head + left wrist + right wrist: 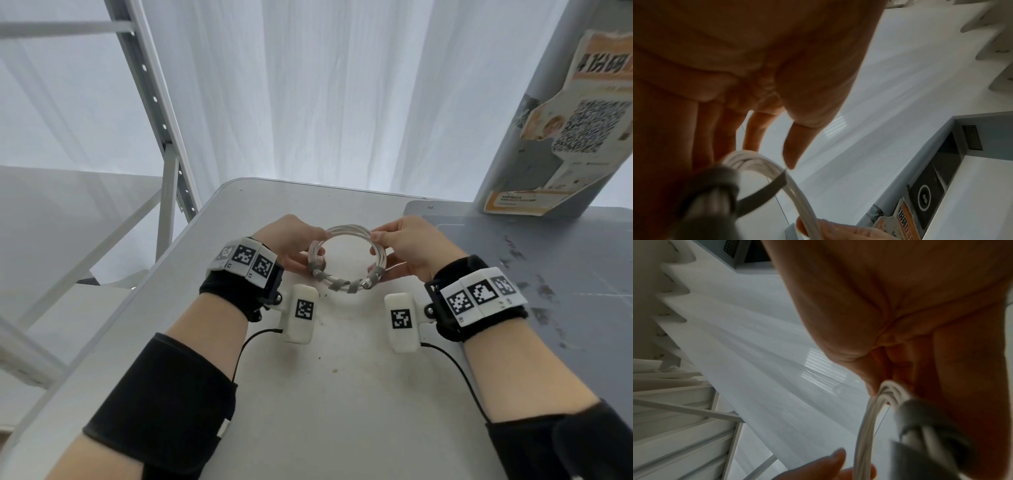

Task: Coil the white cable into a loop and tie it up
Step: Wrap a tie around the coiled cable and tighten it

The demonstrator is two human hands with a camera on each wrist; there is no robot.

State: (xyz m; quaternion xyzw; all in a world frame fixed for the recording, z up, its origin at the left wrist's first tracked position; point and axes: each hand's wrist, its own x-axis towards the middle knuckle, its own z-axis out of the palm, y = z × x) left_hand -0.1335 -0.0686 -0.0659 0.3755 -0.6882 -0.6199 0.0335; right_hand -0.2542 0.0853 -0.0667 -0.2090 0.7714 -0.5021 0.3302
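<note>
The white cable [349, 229] is wound into a round loop and held upright just above the white table [308, 394]. A grey strap [337, 283] spirals round the loop's lower arc. My left hand [318, 245] grips the loop's left side, thumb on top and fingers through the ring. On the opposite side my right hand [376, 248] pinches it between thumb and fingers. The left wrist view shows the cable [797, 186] and strap [715, 186] close up. In the right wrist view the cable [865, 426] runs down beside the strap [925, 426].
A grey surface [548, 274] adjoins the table on the right, with a grey pillar carrying an orange poster [575, 120]. A metal rack [164, 154] stands at the left. A white curtain [325, 85] hangs behind the table's far edge.
</note>
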